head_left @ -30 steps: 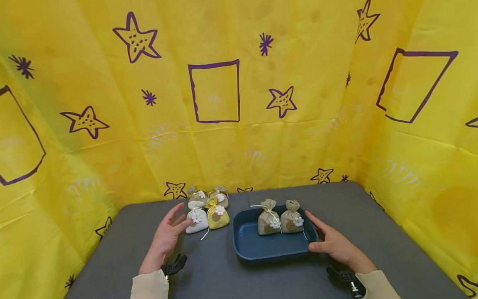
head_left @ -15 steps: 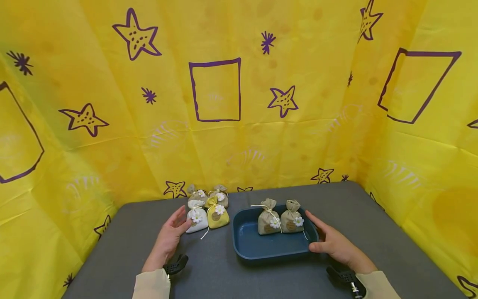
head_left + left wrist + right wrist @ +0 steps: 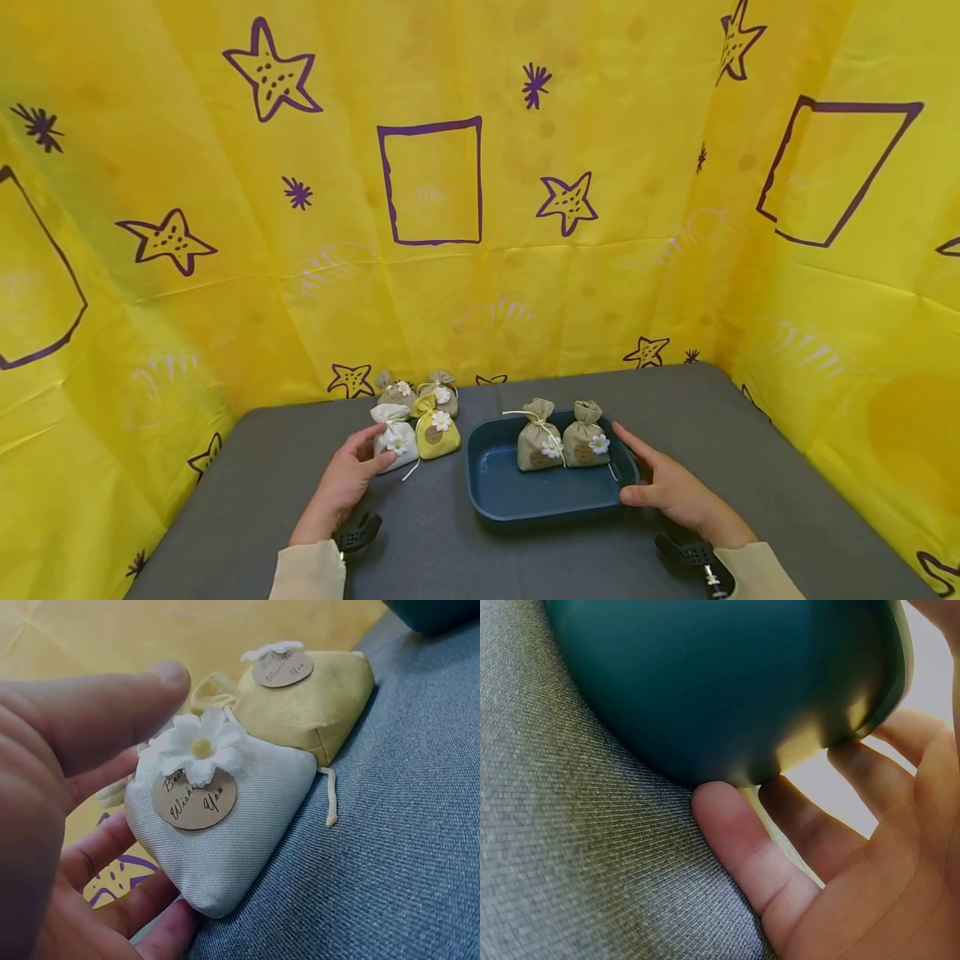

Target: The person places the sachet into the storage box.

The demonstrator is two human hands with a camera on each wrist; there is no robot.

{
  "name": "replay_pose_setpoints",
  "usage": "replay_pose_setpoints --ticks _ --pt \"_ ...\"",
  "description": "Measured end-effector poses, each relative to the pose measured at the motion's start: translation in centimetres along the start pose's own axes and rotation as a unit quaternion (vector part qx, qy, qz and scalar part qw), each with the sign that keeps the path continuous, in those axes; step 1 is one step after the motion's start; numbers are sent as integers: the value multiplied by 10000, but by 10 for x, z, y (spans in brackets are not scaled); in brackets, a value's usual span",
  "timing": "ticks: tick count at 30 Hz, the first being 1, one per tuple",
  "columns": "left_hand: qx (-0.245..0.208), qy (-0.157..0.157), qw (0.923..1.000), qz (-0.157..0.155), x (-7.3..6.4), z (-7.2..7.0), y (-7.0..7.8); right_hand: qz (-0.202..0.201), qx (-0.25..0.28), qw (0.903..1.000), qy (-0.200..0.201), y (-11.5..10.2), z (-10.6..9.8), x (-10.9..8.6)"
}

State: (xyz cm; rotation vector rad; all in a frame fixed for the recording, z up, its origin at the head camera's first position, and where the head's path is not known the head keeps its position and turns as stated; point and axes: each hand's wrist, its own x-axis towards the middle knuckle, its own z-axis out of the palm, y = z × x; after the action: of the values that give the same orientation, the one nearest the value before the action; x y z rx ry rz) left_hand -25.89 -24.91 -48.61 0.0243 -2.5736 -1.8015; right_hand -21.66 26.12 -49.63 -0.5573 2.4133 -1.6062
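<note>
My left hand (image 3: 348,471) grips a white cloth sachet (image 3: 396,442) at the left of the table, thumb over its front and fingers behind. In the left wrist view the white sachet (image 3: 225,847) carries a white flower and a round "Best Wishes" tag. Beside it sits a yellow sachet (image 3: 439,435), with two beige sachets (image 3: 397,397) behind. At the right, my right hand (image 3: 671,492) holds the end of a blue tray (image 3: 498,492), its fingertips against the outer wall (image 3: 705,697). Two beige sachets (image 3: 538,454) stand inside the tray's right half.
A grey cloth (image 3: 420,542) covers the table. Yellow curtains (image 3: 337,292) with purple stars rise close behind the table and at both sides. Black wrist mounts (image 3: 358,533) sit on both wrists, below light sleeves.
The left hand has moved slightly right and its thumb has closed over the white sachet, which now leans a little to the left. My right hand and the tray have stayed put.
</note>
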Motion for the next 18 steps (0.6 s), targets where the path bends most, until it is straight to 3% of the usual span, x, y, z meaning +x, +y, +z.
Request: replay_pose_setpoints --ticks 7,18 --pt "255 51 9992 304 1 1 0 -50 53 10000 -16 0 0 0" --pt "210 70 9995 205 -1 2 1 -76 -47 10000 -2 1 0 0"
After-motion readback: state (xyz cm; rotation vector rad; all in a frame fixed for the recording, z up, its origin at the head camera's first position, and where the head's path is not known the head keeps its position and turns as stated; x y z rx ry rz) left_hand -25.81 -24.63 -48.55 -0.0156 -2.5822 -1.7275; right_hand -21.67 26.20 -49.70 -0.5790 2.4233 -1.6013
